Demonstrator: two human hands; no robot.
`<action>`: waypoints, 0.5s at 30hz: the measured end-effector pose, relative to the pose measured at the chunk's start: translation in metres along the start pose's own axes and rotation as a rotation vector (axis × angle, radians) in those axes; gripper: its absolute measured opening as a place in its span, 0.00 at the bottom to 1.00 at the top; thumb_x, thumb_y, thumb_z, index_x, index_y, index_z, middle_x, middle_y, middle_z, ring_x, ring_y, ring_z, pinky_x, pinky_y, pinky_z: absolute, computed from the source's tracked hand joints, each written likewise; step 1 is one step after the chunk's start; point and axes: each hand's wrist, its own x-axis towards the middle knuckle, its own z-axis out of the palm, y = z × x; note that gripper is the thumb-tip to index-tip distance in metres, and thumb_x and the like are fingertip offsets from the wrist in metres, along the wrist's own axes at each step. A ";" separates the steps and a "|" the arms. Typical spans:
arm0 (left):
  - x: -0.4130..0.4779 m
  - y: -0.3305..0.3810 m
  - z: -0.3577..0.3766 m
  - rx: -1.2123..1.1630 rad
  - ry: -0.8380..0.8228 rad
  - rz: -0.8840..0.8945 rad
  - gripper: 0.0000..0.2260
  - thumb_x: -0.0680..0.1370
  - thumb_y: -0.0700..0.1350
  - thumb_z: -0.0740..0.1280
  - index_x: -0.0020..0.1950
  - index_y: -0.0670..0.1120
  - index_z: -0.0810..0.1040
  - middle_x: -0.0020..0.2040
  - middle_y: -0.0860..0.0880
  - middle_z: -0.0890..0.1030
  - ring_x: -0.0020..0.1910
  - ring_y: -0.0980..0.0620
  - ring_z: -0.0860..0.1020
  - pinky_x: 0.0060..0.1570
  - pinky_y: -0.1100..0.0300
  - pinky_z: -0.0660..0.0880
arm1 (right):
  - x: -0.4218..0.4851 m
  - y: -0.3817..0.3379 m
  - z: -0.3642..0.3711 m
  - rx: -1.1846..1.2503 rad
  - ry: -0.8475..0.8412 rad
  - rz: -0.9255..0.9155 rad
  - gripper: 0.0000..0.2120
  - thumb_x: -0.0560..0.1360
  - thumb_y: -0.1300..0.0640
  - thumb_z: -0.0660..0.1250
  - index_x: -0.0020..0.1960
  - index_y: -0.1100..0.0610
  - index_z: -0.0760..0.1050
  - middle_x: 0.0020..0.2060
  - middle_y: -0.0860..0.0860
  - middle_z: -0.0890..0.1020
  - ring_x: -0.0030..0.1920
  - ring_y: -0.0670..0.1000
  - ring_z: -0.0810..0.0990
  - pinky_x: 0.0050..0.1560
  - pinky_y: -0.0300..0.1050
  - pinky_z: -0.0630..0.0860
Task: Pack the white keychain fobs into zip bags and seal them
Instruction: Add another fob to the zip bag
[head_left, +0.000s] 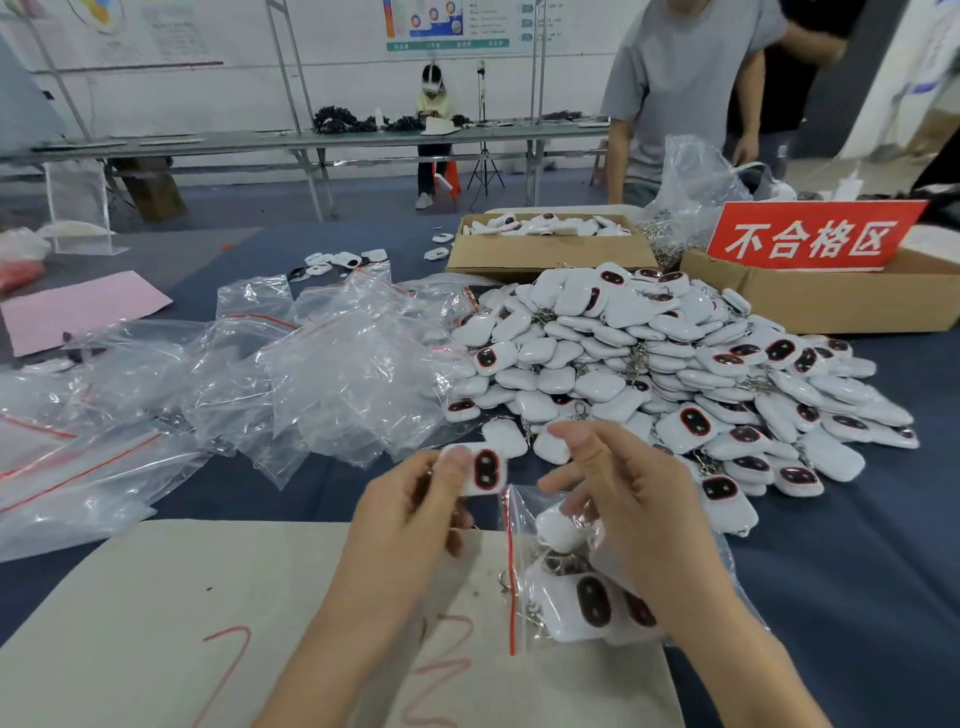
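- Your left hand (415, 514) pinches one white fob (485, 470) between thumb and fingertips, dark face up. It is held just left of the bag mouth and is not yet inside.
- Your right hand (639, 514) appears to hold the zip bag (566, 597) by its upper film with the lower fingers, while forefinger and thumb stand spread. The bag rests on the beige mat (208, 571) and already carries several fobs.
- Risk: the mouth looks narrow and slack. A fob fed in at an angle may catch the red zip strip (512, 623) and drop.
- Risk: a key ring (505, 579) lies at the strip. Metal left across the track would likely prevent a full seal.
- Risk: the loose heap (675, 364) sits just beyond your hands. A wide sweep may push pieces toward the box under the red sign (805, 236) and mix stock.
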 end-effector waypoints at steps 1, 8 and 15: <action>0.003 -0.001 -0.007 0.012 -0.006 -0.066 0.12 0.82 0.51 0.65 0.42 0.50 0.84 0.30 0.50 0.79 0.28 0.54 0.76 0.29 0.64 0.73 | 0.003 0.002 -0.005 -0.037 0.025 -0.001 0.09 0.76 0.38 0.61 0.49 0.35 0.80 0.38 0.43 0.86 0.33 0.45 0.81 0.35 0.35 0.77; -0.005 0.000 -0.010 0.142 -0.328 -0.270 0.10 0.83 0.50 0.65 0.48 0.49 0.84 0.30 0.46 0.82 0.25 0.52 0.76 0.24 0.65 0.68 | 0.004 0.020 -0.003 -0.556 -0.211 -0.048 0.17 0.76 0.37 0.57 0.60 0.39 0.78 0.45 0.29 0.79 0.51 0.33 0.76 0.53 0.32 0.73; -0.011 0.007 0.007 0.002 -0.364 -0.296 0.07 0.82 0.44 0.67 0.58 0.42 0.79 0.34 0.44 0.81 0.26 0.53 0.75 0.29 0.63 0.67 | 0.010 0.023 -0.004 -0.533 -0.235 0.041 0.06 0.79 0.42 0.63 0.46 0.39 0.77 0.42 0.36 0.81 0.47 0.33 0.76 0.44 0.32 0.71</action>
